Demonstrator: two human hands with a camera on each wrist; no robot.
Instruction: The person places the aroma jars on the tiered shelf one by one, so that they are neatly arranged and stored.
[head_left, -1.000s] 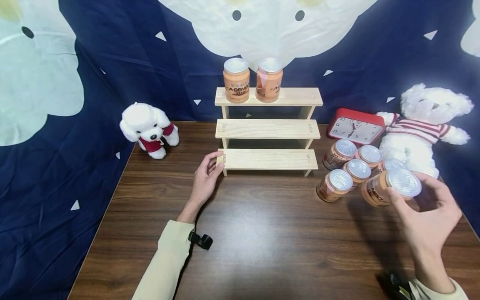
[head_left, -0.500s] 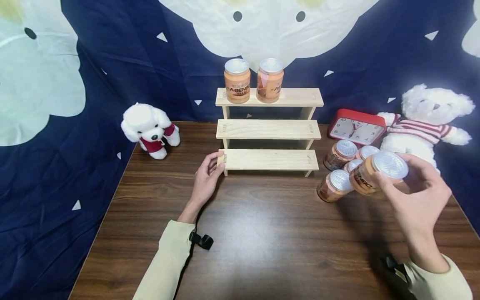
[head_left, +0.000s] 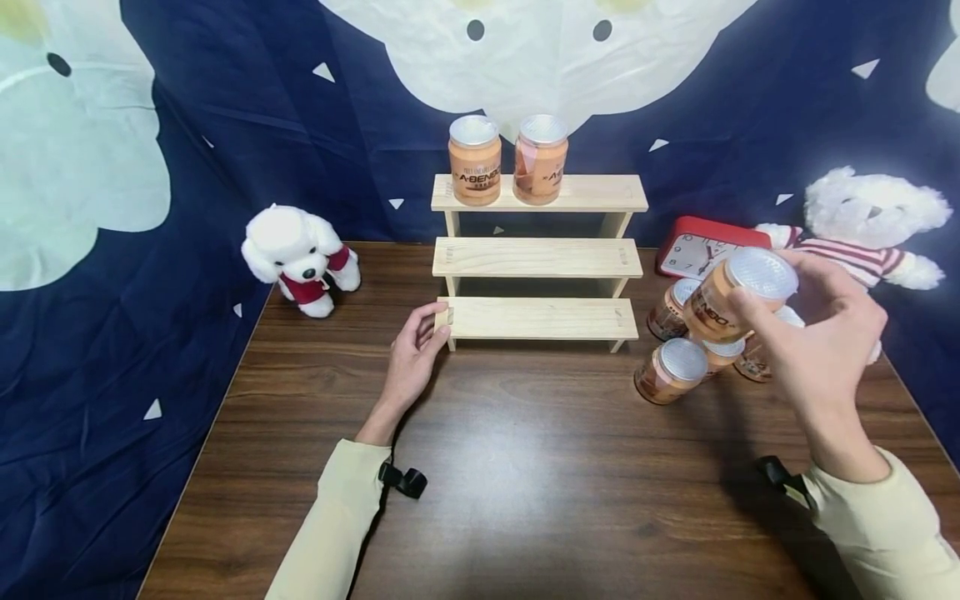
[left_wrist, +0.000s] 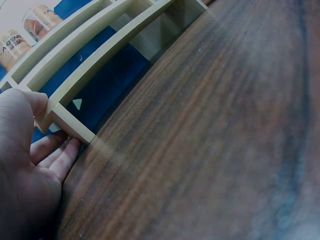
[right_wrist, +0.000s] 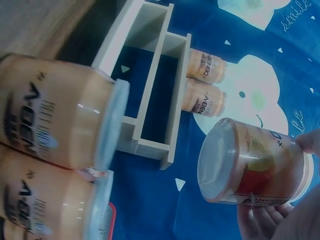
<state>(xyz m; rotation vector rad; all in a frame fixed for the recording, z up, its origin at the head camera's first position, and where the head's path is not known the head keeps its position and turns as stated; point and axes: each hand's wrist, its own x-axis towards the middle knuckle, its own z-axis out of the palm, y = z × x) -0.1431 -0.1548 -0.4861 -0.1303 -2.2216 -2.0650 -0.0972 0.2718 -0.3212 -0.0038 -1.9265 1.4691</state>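
My right hand (head_left: 832,342) grips an orange jar (head_left: 712,310) with a clear lid, tilted and lifted over a group of like jars at the right. Fingers and thumb lie round the jar (right_wrist: 260,165) in the right wrist view. My left hand (head_left: 408,358) holds the left end of the three-step wooden shelf (head_left: 532,318) at its lowest step. In the left wrist view, the thumb presses the shelf's corner and the other fingers (left_wrist: 64,160) lie by the leg. Two jars, one on the left (head_left: 475,175) and one beside it (head_left: 540,175), stand on the top step.
Several jars, the front one (head_left: 667,372) closest to the shelf's side, stand on the wooden table (head_left: 495,483). Behind them are a red clock (head_left: 682,250) and a white teddy bear (head_left: 862,212), both partly covered. A white toy dog (head_left: 296,258) sits left of the shelf.
My right hand has carried the jar up and to the left, from the right of the standing jars to above them. The left hand and the shelf have stayed put.
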